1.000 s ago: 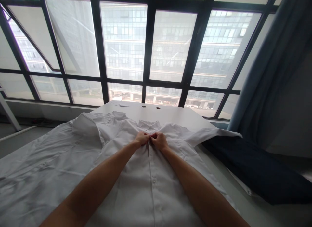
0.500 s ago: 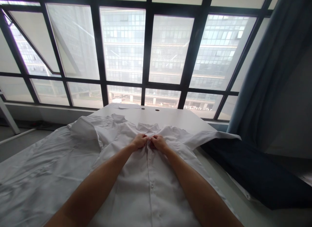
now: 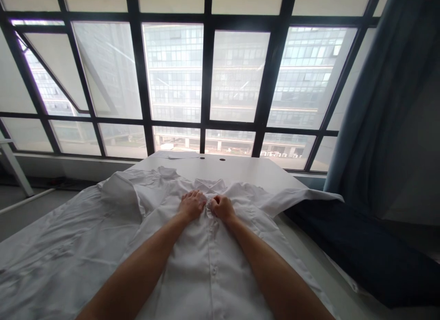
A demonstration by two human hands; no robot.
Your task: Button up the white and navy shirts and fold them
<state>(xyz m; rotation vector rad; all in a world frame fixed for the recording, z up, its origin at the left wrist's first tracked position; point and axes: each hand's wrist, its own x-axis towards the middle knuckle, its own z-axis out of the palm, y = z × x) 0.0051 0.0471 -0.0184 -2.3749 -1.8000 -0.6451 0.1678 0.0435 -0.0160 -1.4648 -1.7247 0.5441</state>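
Observation:
A white short-sleeved shirt [image 3: 192, 265] lies front up on the table, its collar [image 3: 209, 186] at the far end and a buttoned placket running down the middle towards me. My right hand [image 3: 222, 207] is closed, pinching the placket edge just below the collar. Beside it, my left hand [image 3: 192, 204] rests palm down on the shirt front, fingers stretched forward and slightly apart. The cloth between the two hands is bunched, and the button there is too small to make out.
Another white garment [image 3: 68, 237] is spread on the left, against the shirt. Dark navy folded cloth [image 3: 357, 246] lies to the right, partly under the shirt's sleeve. Behind the white table [image 3: 240, 168] stand framed windows [image 3: 237, 77]; a blue-grey curtain [image 3: 371, 104] hangs at right.
My left hand has loosened from its pinch at the placket, moved slightly left and turned palm down. My right hand still holds the placket. The view has tipped up a little.

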